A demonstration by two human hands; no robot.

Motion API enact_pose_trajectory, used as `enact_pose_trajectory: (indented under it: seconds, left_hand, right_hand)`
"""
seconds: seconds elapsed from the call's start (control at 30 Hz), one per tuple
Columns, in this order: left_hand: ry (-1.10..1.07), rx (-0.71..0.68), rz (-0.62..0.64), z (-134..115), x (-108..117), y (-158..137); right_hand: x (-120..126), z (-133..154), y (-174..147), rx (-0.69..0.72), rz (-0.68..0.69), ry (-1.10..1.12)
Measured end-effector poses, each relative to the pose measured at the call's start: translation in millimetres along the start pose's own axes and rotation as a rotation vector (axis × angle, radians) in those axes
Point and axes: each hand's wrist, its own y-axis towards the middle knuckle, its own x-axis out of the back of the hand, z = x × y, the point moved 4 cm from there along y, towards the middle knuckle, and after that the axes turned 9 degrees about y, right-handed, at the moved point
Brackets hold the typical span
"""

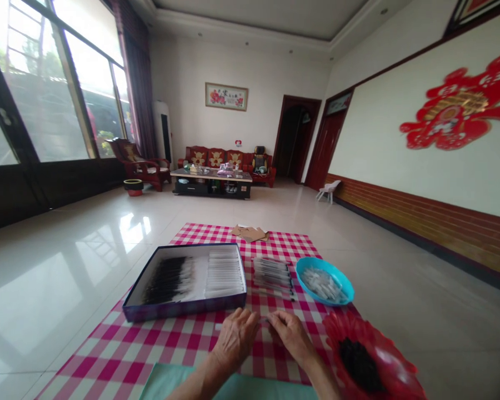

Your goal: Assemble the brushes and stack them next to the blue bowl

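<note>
My left hand (237, 335) is closed around a slim pen-like stick, whose pale end (220, 326) pokes out on its left side. My right hand (289, 332) pinches close beside it, fingertips nearly meeting the left ones; whatever small piece it grips is mostly hidden and blurred. Beyond my hands lies a row of clear pens (273, 275) with dark ends. To the left, a shallow box (183, 305) holds dark, slender pen-like pieces (169, 280) and a row of whitish ones (224, 272).
A blue bowl (346, 280) of small clear pieces stands at the right. Nearer is a red bowl (394, 361) with small black parts. Cardboard scraps (250, 233) lie at the far end of the checked tablecloth (104, 355). A pale green cloth (160, 380) lies at the near edge.
</note>
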Motion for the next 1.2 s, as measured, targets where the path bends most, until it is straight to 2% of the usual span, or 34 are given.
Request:
enact_pose_trajectory:
  seconds: [0.13, 0.33, 0.53, 0.73, 0.97, 1.2]
  left_hand:
    - [-0.018, 0.06, -0.068, -9.4, -8.1, -0.1]
    - [-0.017, 0.034, -0.106, -13.7, -11.8, -5.5]
    - [-0.013, 0.0, -0.116, -8.3, -12.7, -5.2]
    - [-0.054, -0.042, -0.121, -7.9, -12.0, -6.2]
    - [-0.062, -0.002, -0.133, -4.8, -7.4, -2.8]
    - [-0.074, -0.02, -0.116, -4.7, -5.7, -3.5]
  right_hand:
    - [0.6, -9.8, -7.5, -0.038, -0.1, 0.028]
    - [3.1, -20.7, -17.9, 0.018, -0.194, 0.14]
    - [7.9, -25.6, -15.9, 0.06, -0.136, 0.1]
    - [10.7, -24.9, -17.2, 0.164, -0.12, -0.008]
    - [6.7, -33.5, -14.7, 0.282, -0.108, 0.015]
    - [10.7, -23.2, -18.0, 0.321, -0.183, -0.288]
